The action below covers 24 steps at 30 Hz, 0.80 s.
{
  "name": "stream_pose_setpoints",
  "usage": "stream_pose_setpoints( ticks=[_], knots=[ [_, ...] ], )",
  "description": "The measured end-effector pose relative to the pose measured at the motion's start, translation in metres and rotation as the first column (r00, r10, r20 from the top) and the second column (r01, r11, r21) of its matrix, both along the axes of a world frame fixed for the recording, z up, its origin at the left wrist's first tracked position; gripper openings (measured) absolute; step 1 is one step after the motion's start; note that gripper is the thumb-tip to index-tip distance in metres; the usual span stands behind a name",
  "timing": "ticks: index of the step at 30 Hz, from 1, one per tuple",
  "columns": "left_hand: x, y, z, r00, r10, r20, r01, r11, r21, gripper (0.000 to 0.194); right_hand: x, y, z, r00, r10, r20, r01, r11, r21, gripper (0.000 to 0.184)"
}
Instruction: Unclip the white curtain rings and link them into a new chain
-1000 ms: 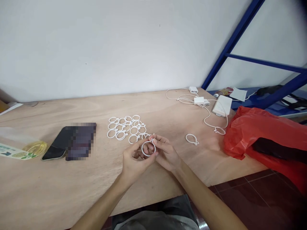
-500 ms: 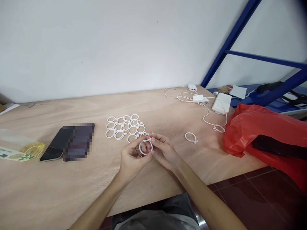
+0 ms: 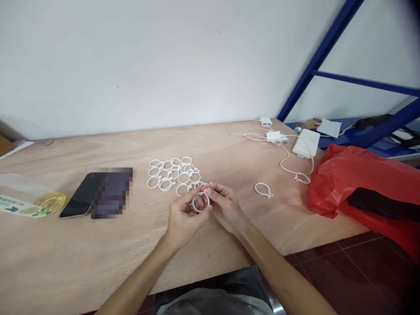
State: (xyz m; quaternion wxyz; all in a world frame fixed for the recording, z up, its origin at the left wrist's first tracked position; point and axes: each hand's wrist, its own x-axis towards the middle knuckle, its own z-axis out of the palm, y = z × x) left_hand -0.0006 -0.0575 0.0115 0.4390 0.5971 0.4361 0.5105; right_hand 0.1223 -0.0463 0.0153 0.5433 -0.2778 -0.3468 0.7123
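Observation:
A white plastic ring with a small clasp at its top is held up between both hands, just above the table. My left hand closes round its lower left side. My right hand pinches the clasp end between thumb and fingers, which partly hide it. Just beyond my hands, several similar white rings lie in a loose, overlapping cluster on the wooden table. One more white ring lies apart, to the right of my right hand.
At the left lie a dark phone, a pixelated dark item and a bag with a yellow coil. White cables and an adapter, a white box and a red plastic bag occupy the right. Behind stands a wall.
The camera view has shifted slightly, so everything sits a little further right. Both hands keep their grip on the ring, with only a slight shift of the fingers at its clasp.

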Motion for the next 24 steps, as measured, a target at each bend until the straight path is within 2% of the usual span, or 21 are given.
stream_pose_setpoints(
  ticks=[2, 4, 6, 7, 9, 11, 12, 13, 15, 17, 19, 21, 22, 24],
  knots=[
    [-0.002, 0.001, -0.001, 0.996, 0.013, -0.089, -0.008, 0.999, 0.051, 0.036, 0.0, 0.0, -0.001, 0.996, -0.052, 0.069, 0.051, 0.998, 0.02, 0.022],
    [-0.004, 0.002, -0.004, 0.972, 0.051, -0.228, -0.016, 0.988, 0.154, 0.036, 0.001, 0.001, -0.003, 0.965, -0.146, 0.218, 0.133, 0.989, 0.072, 0.022],
    [-0.009, 0.005, -0.006, 0.914, 0.129, -0.384, -0.012, 0.956, 0.293, 0.035, 0.008, 0.001, -0.004, 0.875, -0.279, 0.395, 0.23, 0.959, 0.168, 0.022],
    [-0.011, 0.006, -0.008, 0.874, 0.179, -0.451, -0.004, 0.932, 0.362, 0.035, 0.015, 0.001, -0.005, 0.801, -0.358, 0.48, 0.278, 0.932, 0.232, 0.023],
    [-0.015, 0.01, -0.01, 0.784, 0.271, -0.559, 0.013, 0.892, 0.452, 0.033, 0.034, 0.001, -0.006, 0.583, -0.519, 0.626, 0.347, 0.855, 0.386, 0.024],
    [-0.018, 0.012, -0.013, 0.697, 0.319, -0.642, 0.028, 0.883, 0.468, 0.035, 0.06, -0.001, -0.007, 0.278, -0.628, 0.727, 0.329, 0.774, 0.542, 0.023],
    [-0.019, 0.013, -0.014, 0.66, 0.324, -0.678, 0.034, 0.888, 0.458, 0.037, 0.074, -0.002, -0.007, 0.12, -0.638, 0.761, 0.287, 0.756, 0.589, 0.023],
    [-0.02, 0.013, -0.015, 0.629, 0.325, -0.706, 0.038, 0.894, 0.446, 0.039, 0.087, -0.005, -0.007, -0.015, -0.609, 0.793, 0.235, 0.769, 0.595, 0.024],
    [-0.02, 0.014, -0.018, 0.587, 0.33, -0.739, 0.038, 0.901, 0.433, 0.042, 0.11, -0.01, -0.006, -0.251, -0.445, 0.86, 0.199, 0.846, 0.495, 0.028],
    [-0.02, 0.014, -0.02, 0.563, 0.346, -0.75, 0.026, 0.9, 0.435, 0.043, 0.125, -0.014, -0.006, -0.388, -0.263, 0.883, 0.201, 0.911, 0.36, 0.03],
    [-0.021, 0.014, -0.022, 0.564, 0.351, -0.748, 0.018, 0.9, 0.436, 0.045, 0.131, -0.017, -0.007, -0.441, -0.159, 0.883, 0.19, 0.946, 0.264, 0.028],
    [-0.022, 0.015, -0.023, 0.597, 0.338, -0.727, 0.013, 0.903, 0.43, 0.045, 0.129, -0.017, -0.008, -0.418, -0.171, 0.892, 0.15, 0.956, 0.253, 0.028],
    [-0.022, 0.015, -0.023, 0.625, 0.326, -0.709, 0.009, 0.905, 0.424, 0.045, 0.126, -0.017, -0.009, -0.367, -0.217, 0.905, 0.125, 0.952, 0.279, 0.028],
    [-0.022, 0.016, -0.021, 0.697, 0.3, -0.651, -0.011, 0.913, 0.409, 0.039, 0.116, -0.015, -0.01, -0.169, -0.329, 0.929, 0.077, 0.935, 0.345, 0.028]
  ],
)
